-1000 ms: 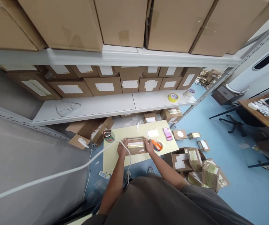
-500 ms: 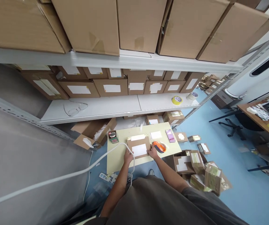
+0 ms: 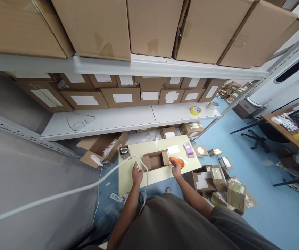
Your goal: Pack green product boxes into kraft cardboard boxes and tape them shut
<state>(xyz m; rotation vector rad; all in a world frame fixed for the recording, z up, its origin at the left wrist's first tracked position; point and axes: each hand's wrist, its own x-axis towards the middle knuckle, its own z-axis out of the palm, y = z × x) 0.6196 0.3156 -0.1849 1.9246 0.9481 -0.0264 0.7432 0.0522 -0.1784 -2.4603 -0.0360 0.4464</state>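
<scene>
Open brown cardboard box (image 3: 155, 161) on a pale yellow board (image 3: 149, 182); open top faces up, long axis runs left to right across the board; box lies between the hands, nearer the board's far edge. Left hand (image 3: 137, 174) open, fingers spread, just near of the box's left end; no contact visible. Right hand (image 3: 176, 169) narrowed, fingers curled against an orange tape dispenser (image 3: 175, 161) at the box's right end; whether it grips the dispenser, cannot tell. Thick white cable (image 3: 140, 160) loops over the board just left of the box, close to the left hand; white card (image 3: 173, 149) lies just far of the dispenser; blurred pink packet (image 3: 189, 150) lies to its right; small cardboard mailers (image 3: 200, 150) sit on the blue floor, right of the board.
</scene>
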